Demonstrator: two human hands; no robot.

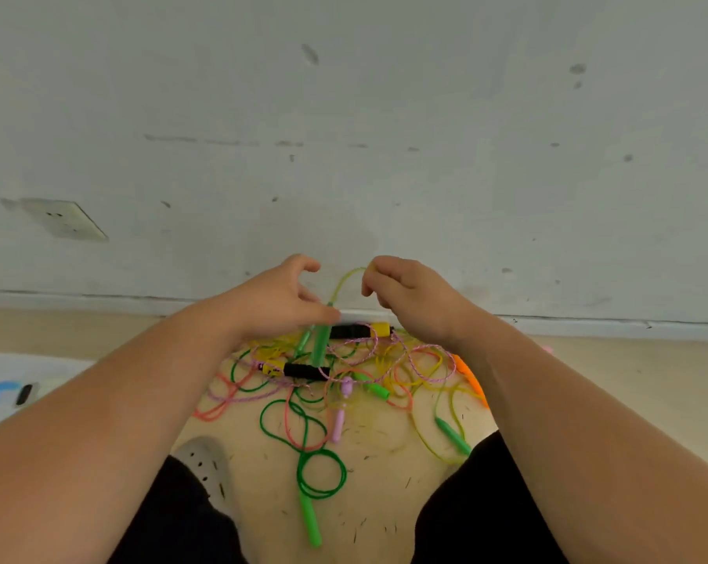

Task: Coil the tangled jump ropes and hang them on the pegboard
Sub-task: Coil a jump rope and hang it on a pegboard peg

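floor (588, 380) bears tangled bright jump ropes (305, 370); left hand (275, 303) holds green handle (321, 343), right hand (409, 295) pinches yellow cord (344, 278).

**Jump ropes in one tangled heap**

The jump ropes (344, 380) lie knotted together on the floor (385, 462). A yellow-green cord (344, 278) arches up out of the heap. The right hand (409, 295) pinches its top, and its green handle (321, 343) hangs down from the left hand (275, 303). Two black-and-yellow handles (303, 370) lie flat across the pile. A dark green cord (322, 474) trails nearest in loose loops and ends in a light green handle (311, 519). Pink handles (338, 423) sit mid-heap, and orange handles (468, 378) lie at its right edge.
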